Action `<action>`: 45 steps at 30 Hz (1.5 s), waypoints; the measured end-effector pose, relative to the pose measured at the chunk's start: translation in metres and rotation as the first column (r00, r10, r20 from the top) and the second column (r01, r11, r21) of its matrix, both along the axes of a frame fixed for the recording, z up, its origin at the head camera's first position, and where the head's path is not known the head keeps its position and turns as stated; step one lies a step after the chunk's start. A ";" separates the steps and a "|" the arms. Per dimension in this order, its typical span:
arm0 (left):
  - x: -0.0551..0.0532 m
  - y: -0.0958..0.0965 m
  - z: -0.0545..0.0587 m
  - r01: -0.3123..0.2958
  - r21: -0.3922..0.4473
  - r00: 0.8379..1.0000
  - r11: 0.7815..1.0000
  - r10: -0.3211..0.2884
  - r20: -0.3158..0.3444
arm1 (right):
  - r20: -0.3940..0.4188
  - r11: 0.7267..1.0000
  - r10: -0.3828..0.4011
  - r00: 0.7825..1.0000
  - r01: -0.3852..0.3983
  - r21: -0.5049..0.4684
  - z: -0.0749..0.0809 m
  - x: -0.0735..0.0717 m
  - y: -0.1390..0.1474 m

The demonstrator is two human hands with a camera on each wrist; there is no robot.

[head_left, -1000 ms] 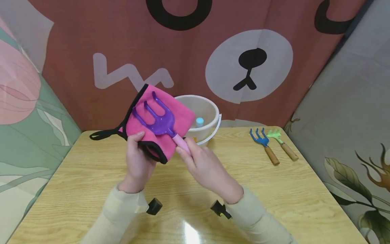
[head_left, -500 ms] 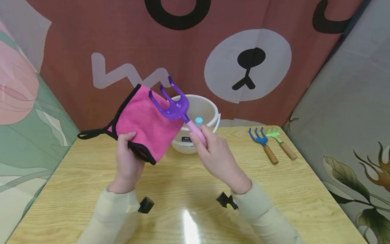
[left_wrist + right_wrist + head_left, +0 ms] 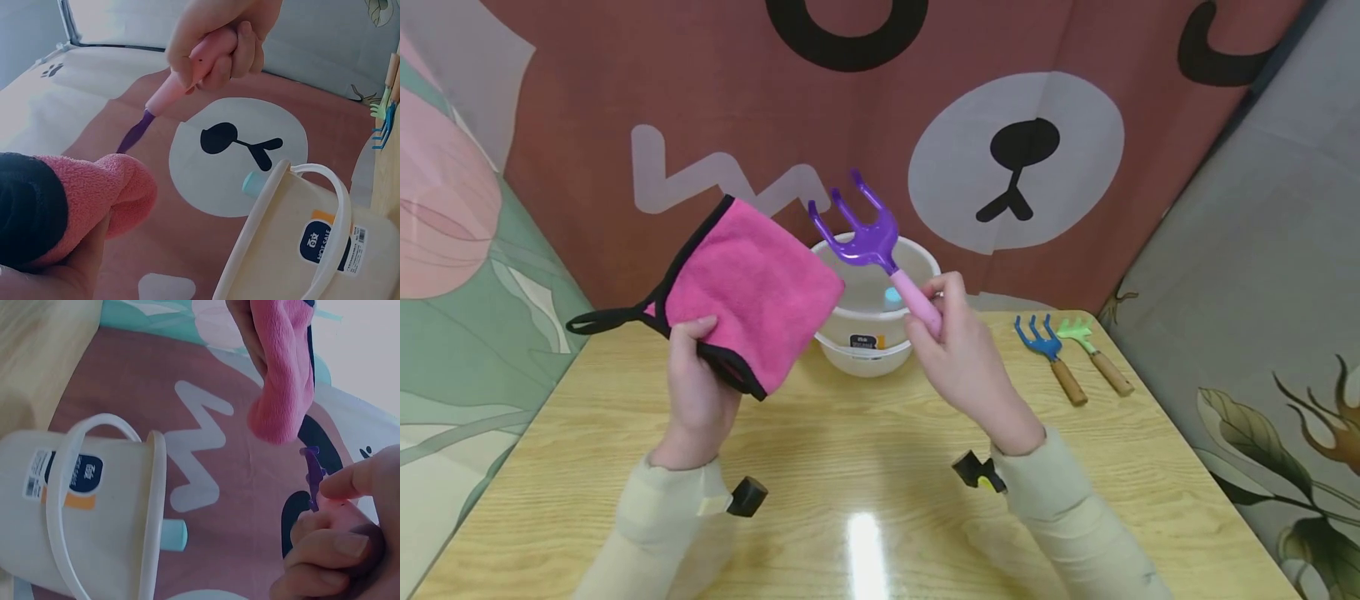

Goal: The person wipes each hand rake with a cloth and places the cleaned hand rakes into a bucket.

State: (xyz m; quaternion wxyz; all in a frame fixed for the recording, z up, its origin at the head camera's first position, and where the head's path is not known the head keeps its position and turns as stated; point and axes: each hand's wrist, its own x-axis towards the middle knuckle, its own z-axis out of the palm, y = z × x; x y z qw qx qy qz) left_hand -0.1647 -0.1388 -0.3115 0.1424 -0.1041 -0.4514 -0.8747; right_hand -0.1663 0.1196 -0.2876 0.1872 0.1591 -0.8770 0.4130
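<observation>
My left hand (image 3: 703, 392) grips a pink cloth (image 3: 756, 292) with black edging and a black hanging loop, thumb on top near its lower edge. In my right hand (image 3: 973, 358) is a small purple hand fork (image 3: 872, 237), held by its pink handle with the three tines pointing up and left. Cloth and fork are apart in the head view. Behind them on the table stands a white bucket (image 3: 868, 364) with a handle and a dark label. Something with a light blue top (image 3: 892, 299) stands inside it. The right wrist view shows the fingers curled round the handle (image 3: 347, 515).
A blue hand fork (image 3: 1051, 358) and a green rake (image 3: 1096, 354), both wooden-handled, lie side by side at the table's right. The wooden table (image 3: 820, 500) backs onto a curtain (image 3: 715, 100) with a bear print. Patterned fabric hangs on both sides.
The fork has come off the cloth, moving right and up with my right hand. My left hand has shifted left with the cloth, leaving more of the bucket in sight.
</observation>
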 end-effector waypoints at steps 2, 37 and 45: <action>0.000 -0.001 0.000 -0.008 0.009 1.000 1.000 0.008 -0.003 | -0.054 1.000 -0.018 0.998 0.019 0.006 0.001 -0.003 0.003; 0.009 -0.010 -0.002 -0.012 0.027 1.000 1.000 0.012 0.007 | -0.101 0.974 -0.141 0.985 0.156 0.161 0.010 -0.045 0.033; 0.009 -0.009 -0.001 -0.006 0.027 1.000 1.000 0.006 0.003 | 0.026 0.967 -0.148 0.989 0.139 0.212 0.006 -0.061 0.032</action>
